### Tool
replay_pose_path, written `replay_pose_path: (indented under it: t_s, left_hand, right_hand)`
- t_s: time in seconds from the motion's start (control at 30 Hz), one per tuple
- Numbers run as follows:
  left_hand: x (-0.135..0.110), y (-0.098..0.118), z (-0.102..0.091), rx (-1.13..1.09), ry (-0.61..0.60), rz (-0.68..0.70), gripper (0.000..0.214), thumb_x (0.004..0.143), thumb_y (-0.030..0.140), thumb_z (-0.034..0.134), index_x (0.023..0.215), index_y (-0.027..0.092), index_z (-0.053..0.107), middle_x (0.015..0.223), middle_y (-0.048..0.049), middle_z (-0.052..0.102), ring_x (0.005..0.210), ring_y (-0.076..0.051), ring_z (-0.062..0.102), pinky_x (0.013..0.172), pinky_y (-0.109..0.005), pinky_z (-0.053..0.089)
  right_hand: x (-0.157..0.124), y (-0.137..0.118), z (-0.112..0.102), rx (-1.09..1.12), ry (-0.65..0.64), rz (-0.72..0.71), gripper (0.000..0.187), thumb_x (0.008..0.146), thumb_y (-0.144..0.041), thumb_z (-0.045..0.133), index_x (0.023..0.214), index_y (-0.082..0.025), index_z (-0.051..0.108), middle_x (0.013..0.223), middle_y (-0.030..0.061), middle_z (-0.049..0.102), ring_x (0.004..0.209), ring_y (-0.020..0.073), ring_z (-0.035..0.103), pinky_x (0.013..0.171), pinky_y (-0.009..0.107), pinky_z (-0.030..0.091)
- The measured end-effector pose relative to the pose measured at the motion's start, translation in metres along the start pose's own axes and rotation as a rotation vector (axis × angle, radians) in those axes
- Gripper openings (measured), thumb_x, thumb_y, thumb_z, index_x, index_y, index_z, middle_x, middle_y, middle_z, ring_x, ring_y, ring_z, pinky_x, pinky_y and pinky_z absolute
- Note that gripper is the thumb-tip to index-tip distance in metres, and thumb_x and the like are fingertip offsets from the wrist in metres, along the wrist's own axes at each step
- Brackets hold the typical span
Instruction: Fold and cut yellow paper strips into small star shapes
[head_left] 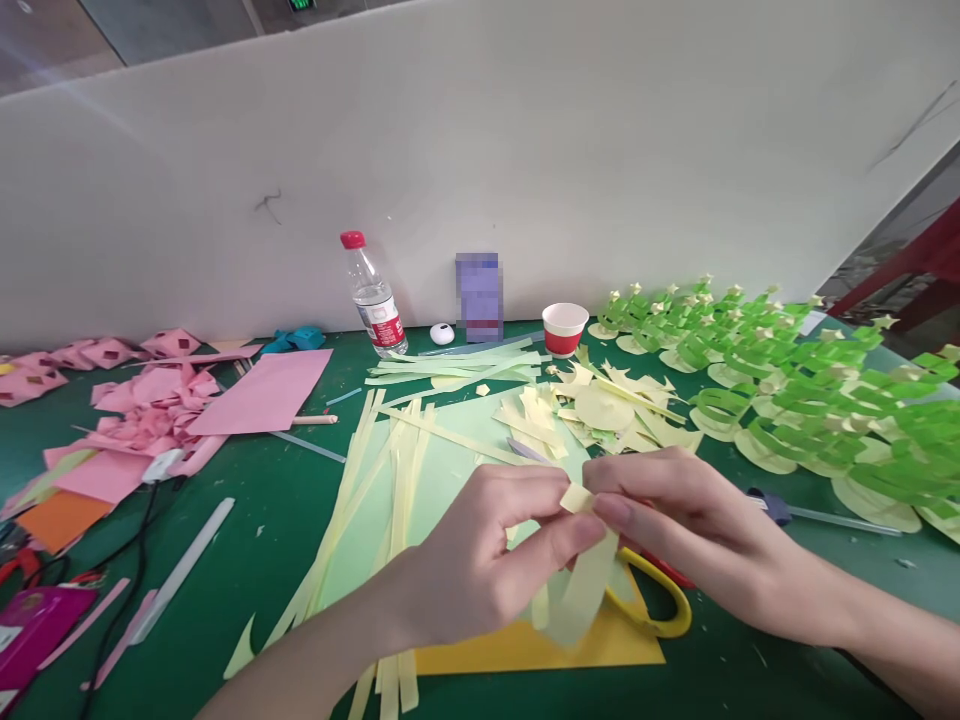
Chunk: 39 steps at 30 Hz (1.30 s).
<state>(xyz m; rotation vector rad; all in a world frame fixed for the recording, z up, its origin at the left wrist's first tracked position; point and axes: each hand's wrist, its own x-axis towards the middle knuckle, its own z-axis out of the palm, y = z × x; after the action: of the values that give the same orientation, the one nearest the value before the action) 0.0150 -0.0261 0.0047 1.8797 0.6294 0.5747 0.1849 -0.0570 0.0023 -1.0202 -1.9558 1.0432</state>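
Both my hands meet over the green table (262,520), pinching one pale yellow paper strip (581,585) between them. My left hand (487,560) grips it with thumb and forefinger. My right hand (690,525) pinches its folded upper end, and the rest of the strip hangs down in a loop. Under my hands lie a light green sheet (420,500), several loose yellow strips (360,480) and an orange-yellow sheet (540,645). Yellow-handled scissors (660,600) lie just below my right hand.
Rows of finished green paper trees (810,390) on round bases fill the right side. Yellow offcuts (600,405), a red paper cup (564,328) and a water bottle (373,295) stand by the white back wall. Pink paper pieces (157,410), a pink sheet (262,392) and black cables (127,560) lie left.
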Motion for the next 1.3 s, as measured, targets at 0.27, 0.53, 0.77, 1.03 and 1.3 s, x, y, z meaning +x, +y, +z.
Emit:
replay_pose_path:
  t_s: [0.27, 0.53, 0.77, 1.03, 1.3]
  left_hand:
    - [0.001, -0.001, 0.001, -0.027, 0.256, -0.049, 0.038, 0.086, 0.031, 0.046, 0.052, 0.019, 0.034, 0.055, 0.0041, 0.03, 0.052, -0.011, 0.032, 0.051, -0.025, 0.029]
    - [0.0, 0.0, 0.004, -0.168, 0.381, 0.003, 0.024, 0.084, 0.023, 0.053, 0.064, 0.019, 0.066, 0.075, -0.0008, 0.054, 0.065, -0.013, 0.05, 0.061, -0.024, 0.042]
    - [0.001, -0.003, 0.009, -0.437, 0.284, -0.077, 0.022, 0.083, 0.021, 0.056, 0.068, 0.023, 0.072, 0.083, 0.0004, 0.054, 0.074, -0.012, 0.053, 0.07, -0.023, 0.045]
    - [0.001, 0.0, 0.01, -0.399, 0.37, -0.065, 0.015, 0.071, 0.011, 0.065, 0.06, 0.02, 0.064, 0.076, 0.0018, 0.054, 0.082, -0.014, 0.055, 0.081, -0.027, 0.044]
    - [0.001, -0.001, 0.01, -0.414, 0.36, -0.057, 0.017, 0.072, 0.01, 0.065, 0.059, 0.02, 0.063, 0.073, 0.0031, 0.055, 0.079, -0.012, 0.053, 0.077, -0.024, 0.043]
  right_hand:
    - [-0.001, 0.004, 0.004, 0.04, 0.122, 0.054, 0.037, 0.09, -0.042, 0.044, 0.062, -0.018, 0.047, 0.053, -0.0039, 0.043, 0.048, 0.0079, 0.038, 0.044, 0.019, 0.033]
    - [-0.003, 0.001, 0.012, -0.066, 0.135, 0.02, 0.02, 0.083, -0.02, 0.048, 0.065, -0.018, 0.057, 0.052, -0.0033, 0.049, 0.046, 0.0075, 0.04, 0.044, 0.019, 0.034]
    - [0.0, 0.001, 0.013, -0.119, 0.188, -0.044, 0.033, 0.084, -0.02, 0.046, 0.053, -0.018, 0.034, 0.047, -0.0065, 0.028, 0.043, 0.0065, 0.026, 0.039, 0.018, 0.024]
    - [-0.002, -0.003, 0.012, -0.114, 0.114, -0.02, 0.026, 0.081, -0.013, 0.042, 0.056, -0.018, 0.038, 0.049, -0.0058, 0.032, 0.045, 0.0062, 0.027, 0.041, 0.019, 0.024]
    - [-0.001, -0.002, 0.012, -0.115, 0.082, -0.016, 0.026, 0.082, -0.012, 0.041, 0.057, -0.018, 0.037, 0.051, -0.0061, 0.029, 0.046, 0.0064, 0.025, 0.042, 0.019, 0.024]
